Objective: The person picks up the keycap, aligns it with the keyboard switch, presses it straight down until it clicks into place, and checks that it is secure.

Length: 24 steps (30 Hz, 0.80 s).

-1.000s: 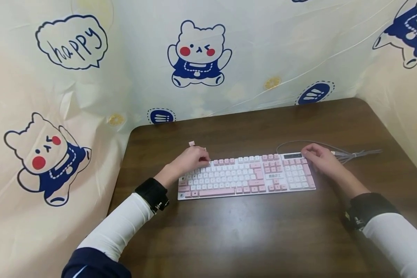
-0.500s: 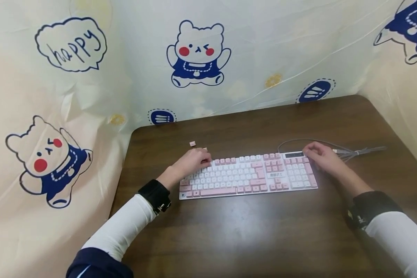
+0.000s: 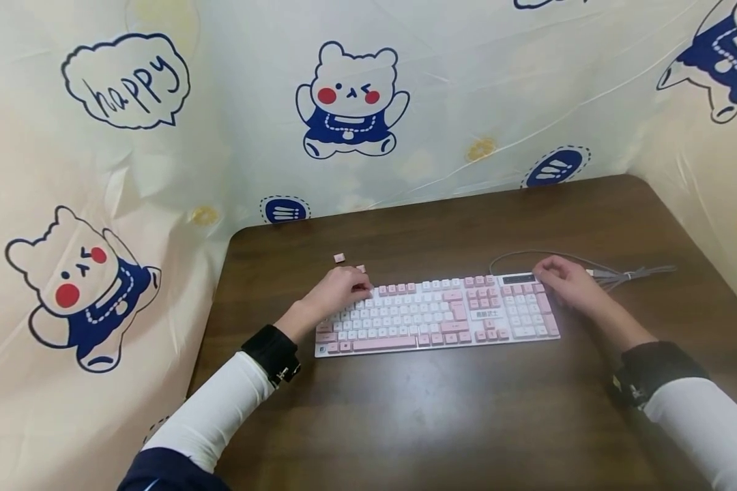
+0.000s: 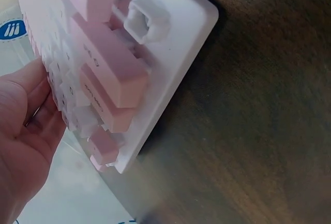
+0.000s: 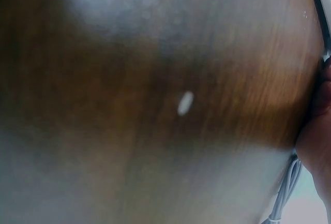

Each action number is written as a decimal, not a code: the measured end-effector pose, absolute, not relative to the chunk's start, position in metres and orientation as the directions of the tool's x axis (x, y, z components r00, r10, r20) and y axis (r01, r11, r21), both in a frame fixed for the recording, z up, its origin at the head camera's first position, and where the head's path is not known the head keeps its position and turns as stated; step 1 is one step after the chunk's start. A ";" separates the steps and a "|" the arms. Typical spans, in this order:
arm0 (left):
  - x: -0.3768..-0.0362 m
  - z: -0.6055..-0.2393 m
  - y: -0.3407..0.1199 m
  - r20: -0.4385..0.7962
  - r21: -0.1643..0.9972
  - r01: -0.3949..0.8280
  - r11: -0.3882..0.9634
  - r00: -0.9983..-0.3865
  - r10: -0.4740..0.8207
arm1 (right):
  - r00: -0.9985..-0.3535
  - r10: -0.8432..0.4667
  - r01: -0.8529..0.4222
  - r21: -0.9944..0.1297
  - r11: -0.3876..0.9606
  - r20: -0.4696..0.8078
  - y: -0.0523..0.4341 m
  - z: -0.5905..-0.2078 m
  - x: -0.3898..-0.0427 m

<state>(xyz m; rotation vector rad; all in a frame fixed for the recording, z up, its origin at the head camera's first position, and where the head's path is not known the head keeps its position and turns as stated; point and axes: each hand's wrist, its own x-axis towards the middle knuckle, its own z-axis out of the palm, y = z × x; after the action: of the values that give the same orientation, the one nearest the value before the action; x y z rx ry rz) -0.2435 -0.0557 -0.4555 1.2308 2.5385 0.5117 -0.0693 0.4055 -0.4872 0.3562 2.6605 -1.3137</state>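
A pink and white keyboard (image 3: 399, 317) lies flat on the brown table. My left hand (image 3: 338, 290) bends over its back left part, fingers curled at the rear rows of keys; what the fingertips pinch there is hidden. In the left wrist view, that hand (image 4: 23, 131) meets the keyboard's far edge, and a bare white key switch (image 4: 147, 21) without a cap shows at the near corner. My right hand (image 3: 568, 279) grips the keyboard's back right corner between thumb and fingers. Only part of this hand (image 5: 315, 141) appears in the right wrist view.
Two loose pink keycaps, one (image 3: 339, 258) farther back and another (image 3: 360, 269) near my left hand, lie behind the keyboard. A bundled grey cable (image 3: 629, 274) lies beyond my right hand. Printed cloth (image 3: 442, 102) hangs around the table (image 3: 442, 423).
Both hands stay almost where they were on the keyboard, with only slight shifts of the left fingers. The head view has tilted a little.
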 end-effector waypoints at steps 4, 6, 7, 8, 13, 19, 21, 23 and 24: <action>-0.245 -0.458 -0.057 -0.089 0.450 0.682 0.577 -0.608 0.789 | -0.959 0.140 0.282 -0.762 0.583 -0.248 0.405 -0.488 -0.070; -0.245 -0.458 -0.058 -0.082 0.455 0.678 0.577 -0.613 0.786 | -0.958 0.142 0.284 -0.761 0.584 -0.248 0.405 -0.488 -0.070; -0.245 -0.459 -0.058 -0.078 0.457 0.679 0.574 -0.613 0.786 | -0.958 0.144 0.285 -0.759 0.585 -0.248 0.405 -0.488 -0.070; -0.244 -0.459 -0.058 -0.075 0.458 0.680 0.573 -0.612 0.787 | -0.958 0.146 0.284 -0.757 0.588 -0.247 0.405 -0.487 -0.070; -0.241 -0.460 -0.059 -0.069 0.448 0.694 0.564 -0.602 0.796 | -0.957 0.144 0.288 -0.750 0.595 -0.253 0.405 -0.486 -0.069; -0.240 -0.461 -0.060 -0.045 0.462 0.680 0.570 -0.624 0.780 | -0.960 0.132 0.276 -0.756 0.593 -0.247 0.404 -0.487 -0.069; -0.240 -0.461 -0.060 -0.049 0.461 0.678 0.573 -0.626 0.779 | -0.961 0.132 0.273 -0.760 0.590 -0.242 0.405 -0.486 -0.069; -0.240 -0.461 -0.060 -0.061 0.450 0.680 0.579 -0.623 0.780 | -0.962 0.130 0.269 -0.763 0.587 -0.239 0.405 -0.486 -0.069; -0.239 -0.460 -0.060 -0.068 0.446 0.680 0.581 -0.622 0.780 | -0.962 0.129 0.268 -0.764 0.587 -0.239 0.405 -0.487 -0.068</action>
<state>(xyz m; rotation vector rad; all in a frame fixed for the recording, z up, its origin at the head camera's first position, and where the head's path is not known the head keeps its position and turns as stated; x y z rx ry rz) -0.2390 -0.0599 -0.4602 1.2064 2.5562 0.5596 -0.0684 0.4050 -0.4867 0.3351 2.6551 -1.3183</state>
